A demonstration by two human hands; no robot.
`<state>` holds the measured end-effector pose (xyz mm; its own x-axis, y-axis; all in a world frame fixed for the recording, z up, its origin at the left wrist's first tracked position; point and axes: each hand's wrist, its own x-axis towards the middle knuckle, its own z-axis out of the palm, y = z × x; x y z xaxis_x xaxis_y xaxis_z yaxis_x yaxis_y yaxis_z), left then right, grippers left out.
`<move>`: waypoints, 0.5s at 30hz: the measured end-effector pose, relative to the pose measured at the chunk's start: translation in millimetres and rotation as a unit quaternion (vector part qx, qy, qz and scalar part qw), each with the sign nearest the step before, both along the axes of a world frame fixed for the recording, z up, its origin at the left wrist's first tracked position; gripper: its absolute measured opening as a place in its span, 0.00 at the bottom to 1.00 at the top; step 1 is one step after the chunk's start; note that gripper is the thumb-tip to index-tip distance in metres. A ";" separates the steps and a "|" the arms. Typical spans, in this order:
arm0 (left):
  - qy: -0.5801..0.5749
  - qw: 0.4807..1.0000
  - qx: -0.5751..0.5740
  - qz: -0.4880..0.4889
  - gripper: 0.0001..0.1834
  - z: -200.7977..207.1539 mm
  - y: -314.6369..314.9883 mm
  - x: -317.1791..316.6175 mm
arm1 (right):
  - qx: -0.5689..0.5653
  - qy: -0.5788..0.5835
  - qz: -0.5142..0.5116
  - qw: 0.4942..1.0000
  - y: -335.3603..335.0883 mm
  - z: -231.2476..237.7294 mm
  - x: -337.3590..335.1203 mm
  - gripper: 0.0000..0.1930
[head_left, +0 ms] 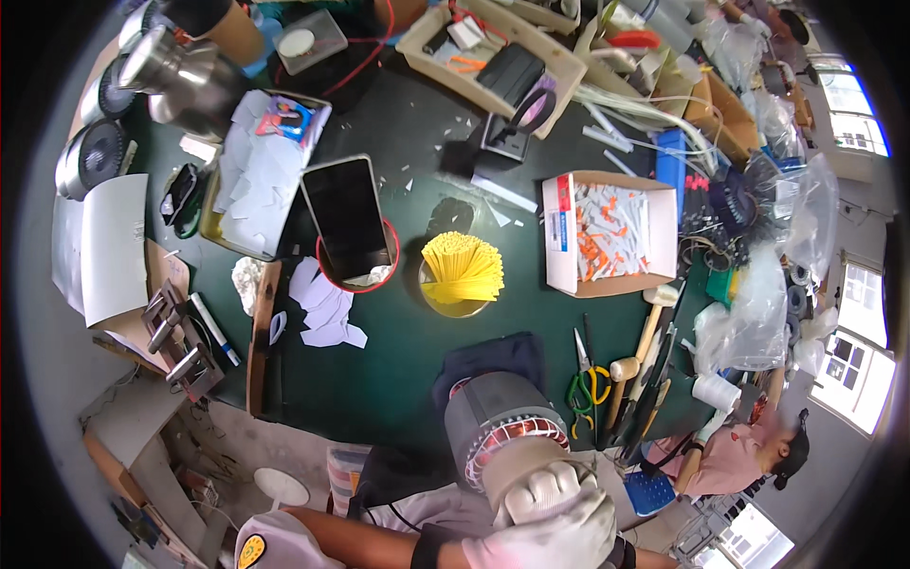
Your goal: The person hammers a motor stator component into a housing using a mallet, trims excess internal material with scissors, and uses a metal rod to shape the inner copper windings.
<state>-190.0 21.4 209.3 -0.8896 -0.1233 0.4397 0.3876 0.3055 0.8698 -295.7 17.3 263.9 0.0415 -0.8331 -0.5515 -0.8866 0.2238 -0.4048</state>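
- Hands in white gloves (557, 507) are overlapped at the beige collar (517, 462) of a dark-grey cylinder (482, 408) with reddish windings (514, 437); fingers are curled, but whose, and how firmly anything is gripped, cannot be told.
- Cylinder is placed by a dark folded cloth (519, 351) at the green tabletop's (379, 379) near edge; it could be tipped by an uneven push, its windings nicked by a slip.
- Black-screened phone (343, 204), leaned across a red-rimmed round container (332, 279), could be toppled by a bump.
- Thin yellow strips (462, 267) are packed in a round cup (460, 309); grey-and-orange pieces (607, 232) are heaped in a white cardboard box (664, 228).
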 end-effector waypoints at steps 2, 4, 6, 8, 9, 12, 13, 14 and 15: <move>0.005 0.993 -0.054 0.102 0.28 20.9 -13.6 2.8 | 0.011 -0.017 -0.010 1.000 -1.5 -11.1 -4.8 0.22; -0.018 0.980 -0.185 0.076 0.26 32.0 -51.9 -3.2 | 0.014 -0.038 -0.017 0.999 -4.8 -19.6 -5.7 0.22; 0.010 0.956 -0.278 0.098 0.23 30.7 -46.8 -0.3 | 0.009 -0.065 -0.024 0.998 -10.6 -25.8 -6.0 0.22; 0.005 0.957 -0.268 0.108 0.20 29.1 -45.9 -2.3 | 0.012 -0.076 -0.035 0.996 -12.2 -29.7 -10.1 0.22; 0.020 0.962 -0.249 0.109 0.19 26.2 -44.1 -2.9 | 0.012 -0.078 -0.041 0.996 -10.5 -31.6 -11.2 0.22; 0.041 0.971 -0.214 0.104 0.18 17.4 -35.5 -2.6 | 0.013 -0.092 -0.053 0.994 -5.7 -41.0 -13.8 0.22; -0.010 0.968 -0.219 0.124 0.17 18.4 -25.9 -1.0 | 0.013 -0.093 -0.056 0.994 -4.2 -45.6 -14.2 0.22; -0.060 0.962 -0.224 0.145 0.17 17.7 -18.2 1.3 | 0.016 -0.095 -0.060 0.993 -1.4 -47.6 -12.5 0.22; -0.056 0.962 -0.225 0.143 0.17 11.8 -25.2 -3.7 | 0.014 -0.096 -0.064 0.993 -0.4 -47.9 -13.1 0.22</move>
